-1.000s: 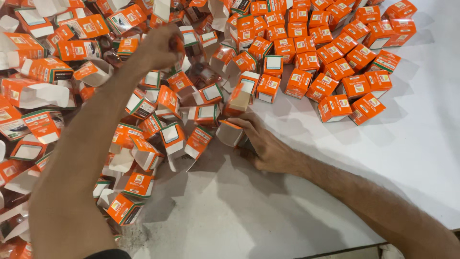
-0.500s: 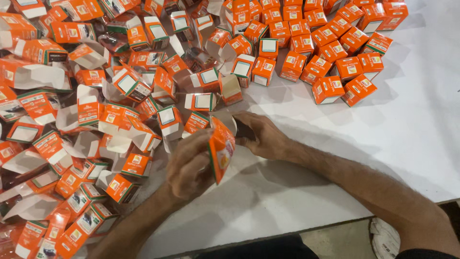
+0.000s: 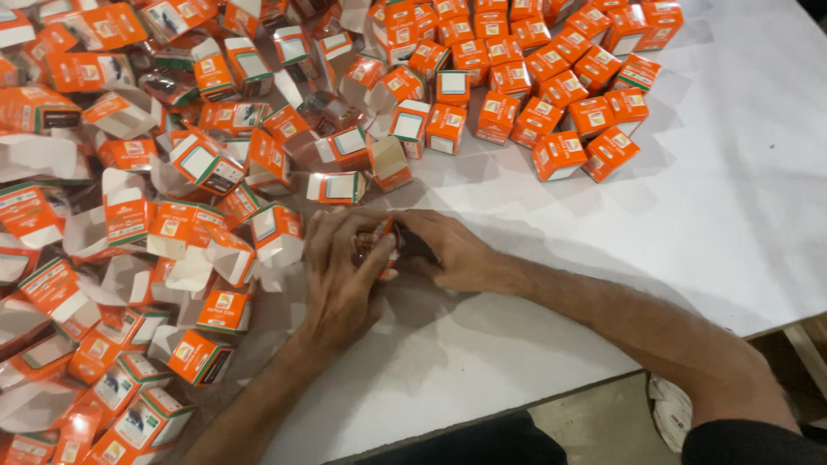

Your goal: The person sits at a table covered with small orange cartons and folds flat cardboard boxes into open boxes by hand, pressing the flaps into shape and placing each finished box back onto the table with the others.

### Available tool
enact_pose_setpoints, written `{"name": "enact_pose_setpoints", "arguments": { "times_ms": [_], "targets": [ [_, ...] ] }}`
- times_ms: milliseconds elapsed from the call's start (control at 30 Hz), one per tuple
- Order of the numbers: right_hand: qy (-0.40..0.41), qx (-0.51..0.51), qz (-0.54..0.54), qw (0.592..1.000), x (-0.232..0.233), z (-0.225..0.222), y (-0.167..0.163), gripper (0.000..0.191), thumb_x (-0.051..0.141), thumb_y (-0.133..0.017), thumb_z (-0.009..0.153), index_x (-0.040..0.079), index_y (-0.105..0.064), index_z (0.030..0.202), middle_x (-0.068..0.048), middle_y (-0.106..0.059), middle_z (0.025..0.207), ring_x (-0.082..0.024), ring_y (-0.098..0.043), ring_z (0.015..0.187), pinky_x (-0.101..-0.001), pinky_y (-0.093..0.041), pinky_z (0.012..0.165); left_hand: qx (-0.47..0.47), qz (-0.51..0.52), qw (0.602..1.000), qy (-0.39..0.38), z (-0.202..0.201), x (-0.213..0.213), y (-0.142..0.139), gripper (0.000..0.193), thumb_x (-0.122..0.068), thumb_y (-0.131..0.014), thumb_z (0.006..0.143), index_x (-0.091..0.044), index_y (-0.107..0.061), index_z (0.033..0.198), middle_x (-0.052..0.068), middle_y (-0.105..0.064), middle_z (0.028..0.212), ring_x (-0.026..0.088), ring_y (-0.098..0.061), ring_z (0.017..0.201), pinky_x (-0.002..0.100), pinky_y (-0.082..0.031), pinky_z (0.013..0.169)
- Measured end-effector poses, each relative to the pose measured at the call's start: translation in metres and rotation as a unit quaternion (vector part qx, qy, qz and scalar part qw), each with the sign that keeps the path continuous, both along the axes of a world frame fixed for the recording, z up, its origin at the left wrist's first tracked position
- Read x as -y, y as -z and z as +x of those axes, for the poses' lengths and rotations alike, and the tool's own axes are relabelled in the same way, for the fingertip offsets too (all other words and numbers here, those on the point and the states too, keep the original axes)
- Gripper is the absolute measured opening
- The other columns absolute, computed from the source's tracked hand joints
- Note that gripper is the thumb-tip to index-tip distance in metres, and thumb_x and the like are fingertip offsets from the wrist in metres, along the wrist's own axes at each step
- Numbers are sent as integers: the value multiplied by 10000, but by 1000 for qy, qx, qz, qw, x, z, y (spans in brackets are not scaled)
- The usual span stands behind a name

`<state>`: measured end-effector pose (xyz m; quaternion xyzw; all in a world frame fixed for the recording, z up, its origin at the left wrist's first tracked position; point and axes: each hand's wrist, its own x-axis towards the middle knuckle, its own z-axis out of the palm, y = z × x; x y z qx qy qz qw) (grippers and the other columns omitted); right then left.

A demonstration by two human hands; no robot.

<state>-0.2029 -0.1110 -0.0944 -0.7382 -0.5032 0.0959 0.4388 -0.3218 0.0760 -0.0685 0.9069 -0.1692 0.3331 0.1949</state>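
Sitting at the centre of the frame, a small orange carton (image 3: 379, 245) is caught between the person's two hands on the white table (image 3: 732, 224), so covered by fingers that only a sliver of its orange and white print shows; its long axis and the way it points cannot be told. The left hand (image 3: 345, 275) comes in from the lower left, its fingers curled and pressed around the carton's near side, the thumb laid along it. The right hand (image 3: 444, 250) reaches in from the lower right, fingers bent and closed against the carton's far side, touching the left hand's fingertips. Just above the hands lies an opened carton with a white flap (image 3: 336, 185), and beside it a brown-sided carton (image 3: 389, 164) stands tilted. To the left of the frame spreads a loose heap of unfolded orange cartons (image 3: 138, 215), flaps open, lying every way. In the upper right, closed orange boxes (image 3: 560, 95) stand packed in slanting rows, well apart from the hands.
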Motion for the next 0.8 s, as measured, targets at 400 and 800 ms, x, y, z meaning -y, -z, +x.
{"name": "enact_pose_setpoints", "arguments": {
  "times_ms": [400,800],
  "targets": [
    [32,101,24,994,-3,-26,20,739,52,-690,794,-7,-405,1473,-228,-557,1393,-416,-562,1284,-495,-467,1090,-50,-290,953,-73,-4,13,13,651,-211,-754,942,40,-384,1415,262,-420,1388,415,-451,1335,494,-433,1122],
    [45,-28,42,998,4,-49,20,678,40,-692,902,29,-418,1522,-169,-566,1411,-333,-636,1209,-421,-561,1017,-158,-496,853,31,-10,-5,82,416,-107,-581,1074,65,-494,1443,204,-651,1331,238,-659,1237,349,-506,1110]
  ]
}}
